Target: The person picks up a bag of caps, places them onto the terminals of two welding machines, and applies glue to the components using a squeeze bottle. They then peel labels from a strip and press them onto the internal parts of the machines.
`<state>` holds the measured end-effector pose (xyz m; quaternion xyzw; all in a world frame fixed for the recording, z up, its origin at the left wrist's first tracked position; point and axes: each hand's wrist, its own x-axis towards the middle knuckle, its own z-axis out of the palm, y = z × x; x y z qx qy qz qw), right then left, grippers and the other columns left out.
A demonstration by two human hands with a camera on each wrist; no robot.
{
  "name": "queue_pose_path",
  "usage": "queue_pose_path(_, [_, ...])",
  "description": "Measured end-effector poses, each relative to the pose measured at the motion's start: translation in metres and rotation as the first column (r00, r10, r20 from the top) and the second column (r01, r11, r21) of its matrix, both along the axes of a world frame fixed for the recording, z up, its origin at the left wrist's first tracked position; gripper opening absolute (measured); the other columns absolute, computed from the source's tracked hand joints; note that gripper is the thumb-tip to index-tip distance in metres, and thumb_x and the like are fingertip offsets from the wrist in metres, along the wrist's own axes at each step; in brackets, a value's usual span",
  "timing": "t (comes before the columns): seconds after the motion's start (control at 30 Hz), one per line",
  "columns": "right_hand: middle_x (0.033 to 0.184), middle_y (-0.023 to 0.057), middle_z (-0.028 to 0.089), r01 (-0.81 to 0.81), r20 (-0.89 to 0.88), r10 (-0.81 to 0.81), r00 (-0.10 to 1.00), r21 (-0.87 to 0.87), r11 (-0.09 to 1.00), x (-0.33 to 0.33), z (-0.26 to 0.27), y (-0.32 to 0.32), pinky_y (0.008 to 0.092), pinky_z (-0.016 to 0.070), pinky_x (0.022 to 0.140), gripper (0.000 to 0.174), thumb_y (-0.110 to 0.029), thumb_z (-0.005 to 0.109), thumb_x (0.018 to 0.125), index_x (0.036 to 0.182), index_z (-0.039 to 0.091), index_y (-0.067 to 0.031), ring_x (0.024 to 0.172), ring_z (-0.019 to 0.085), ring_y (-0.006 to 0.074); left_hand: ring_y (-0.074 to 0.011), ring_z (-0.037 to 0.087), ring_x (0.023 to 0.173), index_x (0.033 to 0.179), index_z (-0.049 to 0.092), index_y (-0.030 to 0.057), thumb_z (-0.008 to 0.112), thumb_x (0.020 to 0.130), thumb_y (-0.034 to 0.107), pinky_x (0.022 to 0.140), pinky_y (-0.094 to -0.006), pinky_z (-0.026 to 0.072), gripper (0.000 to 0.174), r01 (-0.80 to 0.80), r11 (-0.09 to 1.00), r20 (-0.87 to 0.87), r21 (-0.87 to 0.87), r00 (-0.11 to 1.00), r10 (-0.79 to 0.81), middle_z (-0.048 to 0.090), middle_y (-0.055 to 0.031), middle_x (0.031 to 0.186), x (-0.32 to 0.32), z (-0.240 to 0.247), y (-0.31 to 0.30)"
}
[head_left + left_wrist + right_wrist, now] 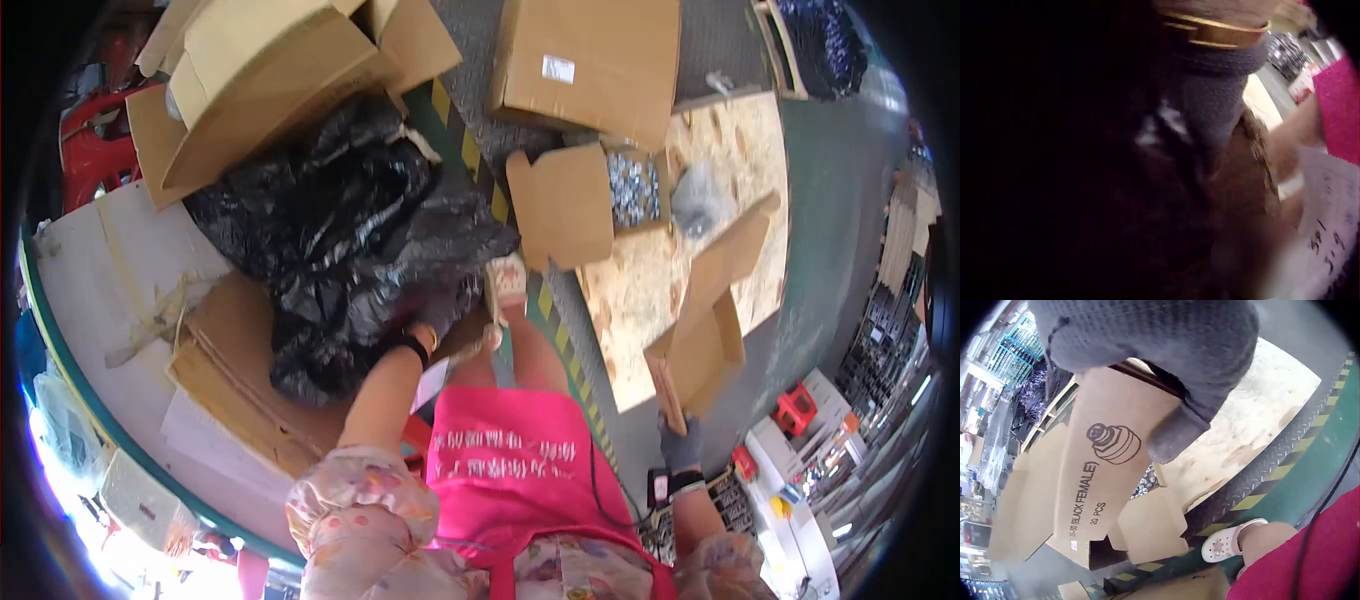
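Observation:
A grey-gloved right hand (682, 446) grips the edge of a small brown cardboard box (712, 355) with raised flaps. In the right wrist view, the thumb presses on the box's side (1110, 444), printed with a fitting and "BLACK FEMALE 20 PCS". Lower on the left, the gloved left hand (436, 312) reaches into a crumpled black plastic bag (350, 240) that lines a large open carton (235, 340). Its fingers are hidden by the dark plastic, and I cannot tell whether they hold anything. A handwritten paper label (1329, 219) shows beside the carton wall in the left wrist view.
On a plywood sheet (620, 350) stands an open box with many small metal parts (634, 190), beside a clear plastic bag (702, 200). A large carton (590, 60) is behind it. At left is a white-topped table (80, 250). Yellow-black tape (545, 300) crosses the floor.

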<state>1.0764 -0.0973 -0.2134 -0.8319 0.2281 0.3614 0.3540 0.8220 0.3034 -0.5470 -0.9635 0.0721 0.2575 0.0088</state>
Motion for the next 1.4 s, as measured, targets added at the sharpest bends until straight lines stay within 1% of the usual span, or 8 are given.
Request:
queue_pose_path(0.33, [0.090, 0.0105, 0.063, -0.659, 0.154, 0.728, 0.668, -0.333, 0.675, 0.026, 0.033, 0.068, 0.0356, 0.0525, 0.071, 0.024, -0.004, 0.068, 0.077, 0.099, 0.059, 0.0034, 0.076, 0.063, 0.0221, -0.0267, 0.051, 0.114, 0.123, 0.057, 0.0206, 0.044, 0.091, 0.028, 0.094, -0.0430, 0.0395, 0.036, -0.523, 0.796, -0.251, -0.306, 0.850, 0.462, 0.053, -0.0072, 0.126, 0.043, 0.142, 0.034])
queue_pose_path(0.43, [0.104, 0.0111, 0.060, 0.079, 0.101, -0.158, 0.982, 0.539, 0.839, 0.049, 0.044, 0.162, 0.0358, 0.0532, 0.072, 0.034, -0.013, 0.063, 0.083, 0.113, 0.053, 0.0009, 0.086, 0.062, 0.0213, -0.0285, 0.051, 0.107, 0.115, 0.063, 0.0211, 0.053, 0.083, 0.032, 0.089, -0.0452, 0.0399, 0.035, -0.540, 0.782, 0.044, -0.312, 0.813, 0.580, 0.056, -0.0079, 0.115, 0.048, 0.201, 0.028])
queue_pose_path(0.63, [0.110, 0.0077, 0.059, -0.369, 0.363, 0.139, 0.921, 0.701, 0.610, 0.066, 0.041, 0.437, 0.0368, 0.0513, 0.081, 0.029, -0.018, 0.051, 0.093, 0.118, 0.051, -0.0045, 0.098, 0.060, 0.0201, -0.0296, 0.051, 0.102, 0.088, 0.070, 0.0189, 0.068, 0.069, 0.033, 0.082, -0.0469, 0.0402, 0.024, -0.678, 0.531, 0.071, -0.509, 0.582, 0.810, 0.057, -0.0084, 0.101, 0.031, 0.339, 0.045])
queue_pose_path(0.77, [0.112, 0.0190, 0.054, -0.918, 0.657, 0.744, 0.122, -0.210, 0.335, -0.008, 0.056, 0.595, 0.0356, 0.0548, 0.077, 0.024, -0.004, 0.071, 0.077, 0.096, 0.058, 0.0006, 0.096, 0.057, 0.0290, -0.0317, 0.053, 0.095, 0.082, 0.069, 0.0161, 0.066, 0.074, 0.032, 0.075, -0.0459, 0.0426, 0.018, -0.733, 0.244, 0.007, -0.635, 0.310, 0.951, 0.056, -0.0094, 0.097, 0.010, 0.425, 0.042])
queue_pose_path(0.87, [0.119, 0.0165, 0.049, -0.248, 0.130, 0.245, 0.961, 0.797, 0.551, -0.076, 0.020, 0.681, 0.0402, 0.0546, 0.078, 0.036, -0.027, 0.065, 0.086, 0.113, 0.054, -0.0045, 0.096, 0.054, 0.0281, -0.0325, 0.053, 0.079, 0.073, 0.064, 0.0089, 0.070, 0.072, 0.028, 0.066, -0.0416, 0.0425, 0.020, -0.662, 0.108, 0.047, -0.742, 0.110, 0.993, 0.053, -0.0117, 0.082, -0.007, 0.459, 0.024])
queue_pose_path(1.0, [0.123, 0.0145, 0.047, -0.070, -0.177, 0.205, 0.962, 0.568, 0.820, -0.126, 0.018, 0.748, 0.0468, 0.0539, 0.078, 0.058, -0.049, 0.059, 0.087, 0.124, 0.047, -0.0053, 0.105, 0.052, 0.0268, -0.0321, 0.054, 0.078, 0.076, 0.067, 0.0094, 0.070, 0.072, 0.026, 0.066, -0.0446, 0.0429, 0.017, -0.637, -0.093, -0.051, -0.765, -0.084, 0.995, 0.054, -0.0109, 0.079, -0.032, 0.485, -0.001])
queue_pose_path(1.2, [0.132, 0.0222, 0.044, -0.909, 0.522, 0.781, 0.343, -0.026, 0.416, -0.113, -0.001, 0.738, 0.0458, 0.0486, 0.086, 0.048, -0.033, 0.066, 0.079, 0.115, 0.055, -0.0038, 0.106, 0.057, 0.0390, -0.0316, 0.051, 0.073, 0.064, 0.059, 0.0087, 0.071, 0.068, 0.023, 0.063, -0.0436, 0.0403, 0.019, -0.686, -0.152, -0.009, -0.712, -0.208, 0.978, 0.052, -0.0093, 0.073, -0.055, 0.489, -0.034])
queue_pose_path(1.4, [0.137, 0.0187, 0.038, -0.931, 0.473, 0.879, -0.064, -0.345, 0.117, -0.067, 0.003, 0.738, 0.0472, 0.0481, 0.089, 0.050, -0.023, 0.065, 0.075, 0.121, 0.051, -0.0101, 0.110, 0.055, 0.0399, -0.0316, 0.049, 0.068, 0.061, 0.058, 0.0080, 0.072, 0.067, 0.023, 0.062, -0.0434, 0.0382, 0.022, -0.665, -0.211, -0.079, -0.716, -0.224, 0.971, 0.050, -0.0098, 0.070, -0.070, 0.469, -0.063])
